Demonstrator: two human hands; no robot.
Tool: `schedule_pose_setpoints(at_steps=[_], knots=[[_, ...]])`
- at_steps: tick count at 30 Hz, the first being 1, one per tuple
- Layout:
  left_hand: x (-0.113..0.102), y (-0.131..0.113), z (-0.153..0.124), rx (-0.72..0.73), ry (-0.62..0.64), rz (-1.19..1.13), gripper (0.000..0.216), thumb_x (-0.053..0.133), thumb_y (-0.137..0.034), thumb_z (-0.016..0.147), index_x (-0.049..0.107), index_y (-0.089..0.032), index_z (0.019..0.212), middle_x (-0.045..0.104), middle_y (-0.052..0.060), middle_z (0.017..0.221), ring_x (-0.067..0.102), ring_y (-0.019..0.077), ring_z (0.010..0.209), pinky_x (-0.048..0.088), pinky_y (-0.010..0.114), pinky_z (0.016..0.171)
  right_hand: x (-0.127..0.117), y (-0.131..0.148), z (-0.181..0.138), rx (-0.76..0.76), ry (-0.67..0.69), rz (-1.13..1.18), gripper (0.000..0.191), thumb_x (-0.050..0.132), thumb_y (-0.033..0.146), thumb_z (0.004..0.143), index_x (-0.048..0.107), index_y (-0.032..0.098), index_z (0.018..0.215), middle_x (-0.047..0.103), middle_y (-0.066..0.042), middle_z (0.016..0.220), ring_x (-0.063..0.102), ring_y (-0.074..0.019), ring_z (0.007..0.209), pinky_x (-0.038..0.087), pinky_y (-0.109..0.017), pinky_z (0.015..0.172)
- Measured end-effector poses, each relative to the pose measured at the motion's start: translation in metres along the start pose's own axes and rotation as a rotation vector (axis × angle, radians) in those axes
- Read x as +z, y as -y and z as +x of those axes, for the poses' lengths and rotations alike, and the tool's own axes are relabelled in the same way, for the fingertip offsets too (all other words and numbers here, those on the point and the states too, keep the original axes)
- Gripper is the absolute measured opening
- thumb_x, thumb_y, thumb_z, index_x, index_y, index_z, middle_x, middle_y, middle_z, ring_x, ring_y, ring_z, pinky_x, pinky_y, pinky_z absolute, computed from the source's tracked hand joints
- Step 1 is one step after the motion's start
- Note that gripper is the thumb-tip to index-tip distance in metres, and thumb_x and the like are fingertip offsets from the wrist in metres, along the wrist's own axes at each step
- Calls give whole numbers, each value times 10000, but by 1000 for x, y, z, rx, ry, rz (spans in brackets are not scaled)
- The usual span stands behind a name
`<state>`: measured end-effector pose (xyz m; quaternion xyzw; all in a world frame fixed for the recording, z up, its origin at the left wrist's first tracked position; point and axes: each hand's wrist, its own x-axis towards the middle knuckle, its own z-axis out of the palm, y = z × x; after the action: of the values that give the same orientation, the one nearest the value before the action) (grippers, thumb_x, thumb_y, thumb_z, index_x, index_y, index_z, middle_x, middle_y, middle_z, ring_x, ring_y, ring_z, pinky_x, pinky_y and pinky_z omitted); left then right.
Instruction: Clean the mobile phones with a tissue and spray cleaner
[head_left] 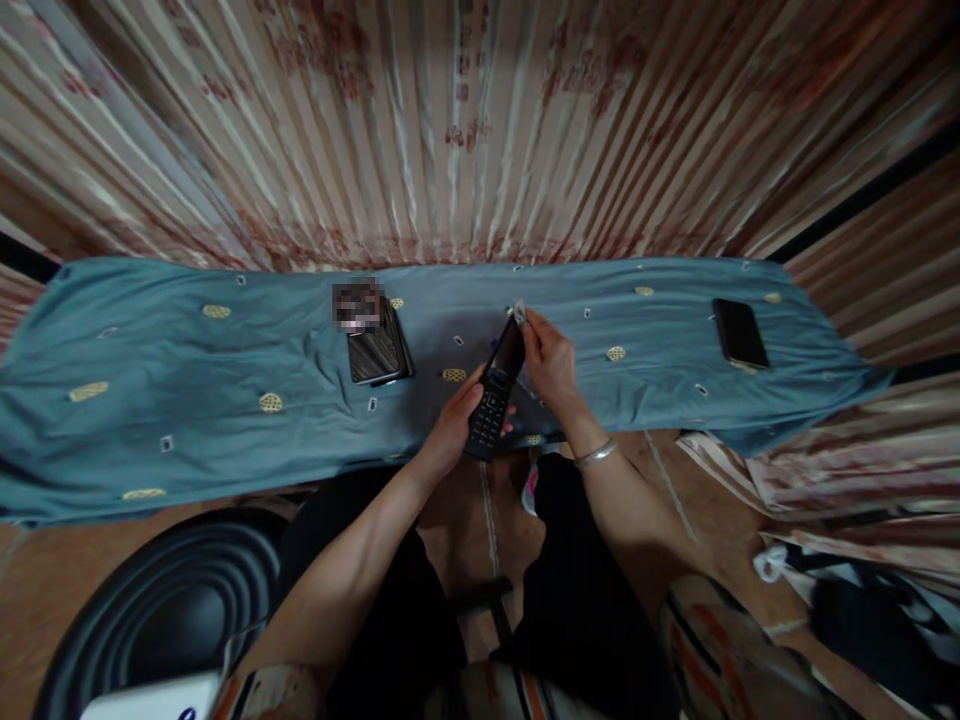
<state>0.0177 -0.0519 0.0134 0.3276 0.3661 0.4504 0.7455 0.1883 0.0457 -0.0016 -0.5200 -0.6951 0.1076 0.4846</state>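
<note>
Phone (495, 395), unfolded, lies between our two hands, its keypad half with our left and its screen half slanting up toward our right. Our left hand (457, 415) wraps the keypad half, thumb along the near edge and fingertips showing past the opposite one. Our right hand (551, 360) pinches a small pale scrap (519, 311) at the top of the screen half; whether its fingers also touch the phone, we cannot tell. We count one unfolded phone, one scrap and one bracelet (597, 453), the last around our right wrist. Left of our left hand, apart from it, sits one stack of dark slabs (375, 358), at least two, the lower jutting out on the side nearer our hands; one blurred patch (358, 305) hides the far end, so we cannot tell what is there. Well to the right of our right hand lies one single slab (740, 333). Under all of these, and beneath our hands, spreads one blue cloth (225, 380) with yellow and pale prints; pleated curtain (420, 130) hangs beyond our hands. Below our right hand we see one shoe (531, 490) on the floor, and below and left of our left hand one round black ribbed thing (90, 620).
</note>
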Motion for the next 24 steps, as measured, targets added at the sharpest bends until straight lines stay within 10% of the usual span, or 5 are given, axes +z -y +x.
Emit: schedule_pose_setpoints(at_steps=[10,24], knots=[[-2,-11,1,-10,-123,-121,695,600,-429,947,380,-210,1569,773,86,928,751,193,738,597,280,626,11,23,-15,-181,158,-75,482,326,354,1060,606,156,1399,583,-151,1480,409,-280,1487,354,-583,1235],[-9,-12,10,121,-324,-185,413,549,-258,963,614,-201,1367,734,73,1209,709,212,1057,598,347,915,22,49,-33,-281,259,-55,370,426,300,1045,712,191,1253,704,-131,1315,618,-267,1246,503,-494,1107]])
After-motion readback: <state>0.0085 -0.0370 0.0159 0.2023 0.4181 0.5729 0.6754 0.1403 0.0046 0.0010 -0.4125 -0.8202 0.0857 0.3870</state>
